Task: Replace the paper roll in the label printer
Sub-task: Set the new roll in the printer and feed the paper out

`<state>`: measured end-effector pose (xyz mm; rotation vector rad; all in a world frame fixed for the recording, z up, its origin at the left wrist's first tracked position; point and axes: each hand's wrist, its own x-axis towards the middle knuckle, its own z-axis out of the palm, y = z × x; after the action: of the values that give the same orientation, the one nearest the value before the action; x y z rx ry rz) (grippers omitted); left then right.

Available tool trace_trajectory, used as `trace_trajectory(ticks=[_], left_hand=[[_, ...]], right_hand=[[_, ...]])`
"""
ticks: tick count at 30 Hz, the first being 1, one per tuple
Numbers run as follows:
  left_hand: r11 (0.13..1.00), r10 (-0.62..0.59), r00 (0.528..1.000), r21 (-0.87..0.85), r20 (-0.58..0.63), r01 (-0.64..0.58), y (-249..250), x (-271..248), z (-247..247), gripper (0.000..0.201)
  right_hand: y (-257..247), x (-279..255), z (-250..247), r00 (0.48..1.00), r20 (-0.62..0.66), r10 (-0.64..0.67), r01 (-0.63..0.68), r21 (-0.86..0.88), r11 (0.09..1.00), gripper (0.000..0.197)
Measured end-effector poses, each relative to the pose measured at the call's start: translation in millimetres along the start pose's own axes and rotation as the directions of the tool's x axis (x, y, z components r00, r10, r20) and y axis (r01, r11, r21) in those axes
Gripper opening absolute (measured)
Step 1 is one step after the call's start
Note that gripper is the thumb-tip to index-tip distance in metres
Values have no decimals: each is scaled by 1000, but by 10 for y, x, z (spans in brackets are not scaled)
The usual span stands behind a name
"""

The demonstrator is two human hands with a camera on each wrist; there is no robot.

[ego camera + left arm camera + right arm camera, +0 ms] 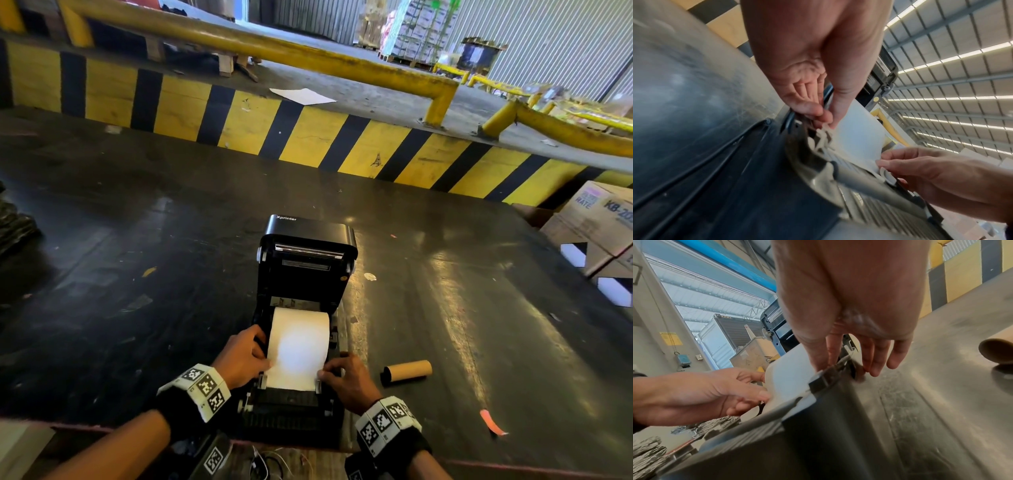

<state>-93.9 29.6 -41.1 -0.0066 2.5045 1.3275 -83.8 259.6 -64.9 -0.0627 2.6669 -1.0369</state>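
My left hand [241, 356] and right hand [346, 375] pinch the white paper [297, 346] at its two lower corners over the open label printer [301, 308]. An empty cardboard core [407, 371] lies on the counter [137, 274] just right of it.

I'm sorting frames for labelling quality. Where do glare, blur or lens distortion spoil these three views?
Head view: the paper is blown out white, light streaks the dark table, and the rail bends. Left wrist view: the printer body is smeared. Right wrist view: the left hand reads clearly, the right hand soft.
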Motion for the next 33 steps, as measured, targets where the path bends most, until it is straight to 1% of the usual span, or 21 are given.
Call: trace_trajectory(ticks=[3,7,9,11,15,17,19,20,22,23,25,27,29,32,33], left_hand=[[1000,-1,1000,-13,-18,1,-28,0,16,34],[999,-16,997,29,80,14,-7,27,-34,41],[998,-26,991,68,130,17,8,42,-69,44],[996,-31,989,82,146,19,16,46,-82,45],[1000,-25,997,-2,71,25,12,38,-60,35],[1000,-20,1000,-16,25,20,0,28,-25,32],[1000,-15,1000,-15,-3,15,-14,20,2,31],[1000,-14,1000,-7,6,14,-13,16,0,32],[999,-22,997,32,72,20,5,26,-37,38],[998,-32,993,56,111,26,13,30,-60,42],[995,-50,987,89,155,36,34,38,-85,49],[996,-45,988,88,146,32,44,35,-91,48],[997,-28,993,68,117,20,56,20,-85,42],[998,-7,999,55,38,5,50,0,-63,34],[999,0,1000,53,22,-1,41,0,-54,34]], right_hand=[[-19,-11,-47,1000,16,11,-11,-4,1000,23],[-54,-17,-59,1000,-4,-20,20,30,999,28],[-63,-30,-33,999,-30,-15,16,37,999,29],[-47,-37,-3,999,-42,-2,3,34,999,29],[-49,-28,-30,1000,-1,16,-16,-10,1000,31],[-71,-30,-61,999,29,15,-14,-21,1000,32],[-109,-42,-90,999,31,20,-20,-6,1000,31],[-115,-43,-103,999,23,23,-23,19,1000,27],[-132,-50,-116,999,-14,33,-32,82,996,15],[-134,-49,-111,999,-35,37,-33,100,994,14],[-135,-53,-90,997,-66,35,-28,101,994,22],[-126,-68,-58,996,-89,22,-14,87,996,32],[-110,-80,-40,996,-91,-4,9,60,998,36],[-117,-91,-68,999,-52,2,-1,18,1000,36],[-123,-101,-85,999,-41,-1,2,19,1000,32]])
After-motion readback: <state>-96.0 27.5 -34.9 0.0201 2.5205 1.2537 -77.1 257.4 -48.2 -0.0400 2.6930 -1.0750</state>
